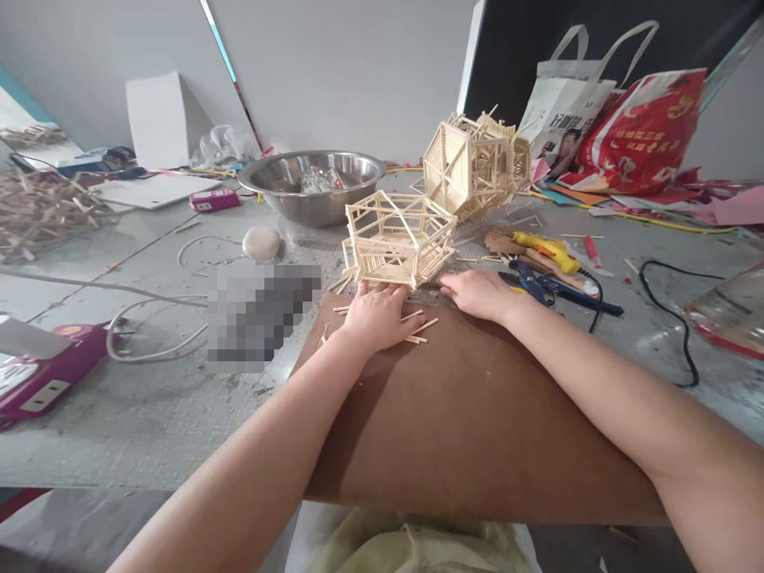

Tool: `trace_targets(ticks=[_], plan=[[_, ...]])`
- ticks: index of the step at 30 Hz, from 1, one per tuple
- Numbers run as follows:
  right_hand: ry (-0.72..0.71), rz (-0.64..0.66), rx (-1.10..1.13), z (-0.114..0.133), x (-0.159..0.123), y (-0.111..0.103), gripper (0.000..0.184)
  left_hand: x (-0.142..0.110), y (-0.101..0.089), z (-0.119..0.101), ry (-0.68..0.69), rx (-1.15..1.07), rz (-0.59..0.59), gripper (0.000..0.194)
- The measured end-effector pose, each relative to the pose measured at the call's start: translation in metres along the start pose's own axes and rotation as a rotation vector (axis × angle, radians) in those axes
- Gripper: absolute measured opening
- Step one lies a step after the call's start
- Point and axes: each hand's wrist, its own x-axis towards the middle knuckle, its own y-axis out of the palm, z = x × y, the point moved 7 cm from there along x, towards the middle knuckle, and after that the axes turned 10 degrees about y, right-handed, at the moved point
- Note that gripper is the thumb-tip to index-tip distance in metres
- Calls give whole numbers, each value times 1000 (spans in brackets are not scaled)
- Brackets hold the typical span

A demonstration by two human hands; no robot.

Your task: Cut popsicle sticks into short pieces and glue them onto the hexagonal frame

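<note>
My left hand (382,317) lies palm down on the brown board (477,422), its fingers stretched and apart over several loose thin wooden sticks (421,328). Just beyond its fingertips stands an open frame of glued sticks (399,231), many-sided and hollow. My right hand (481,293) rests at the board's far edge, beside the frame's lower right corner. Its fingers are drawn together and point left; whatever they pinch, if anything, is hidden. Behind the frame sits a larger stick structure (474,163) with filled-in faces.
A steel basin (313,187) stands behind the frame. To the right lie a yellow glue gun (549,251), blue-handled pliers (531,278) and a black cable (668,318). Purple power strips (63,370) and white cords are at left, near a stick pile (41,207). Shopping bags (648,131) stand back right.
</note>
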Motion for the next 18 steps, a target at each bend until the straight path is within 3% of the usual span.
trace_targets(ticks=[18], plan=[[-76,20,-34,3,-6,4,31,-1,0,1,-22,-6,17,44]])
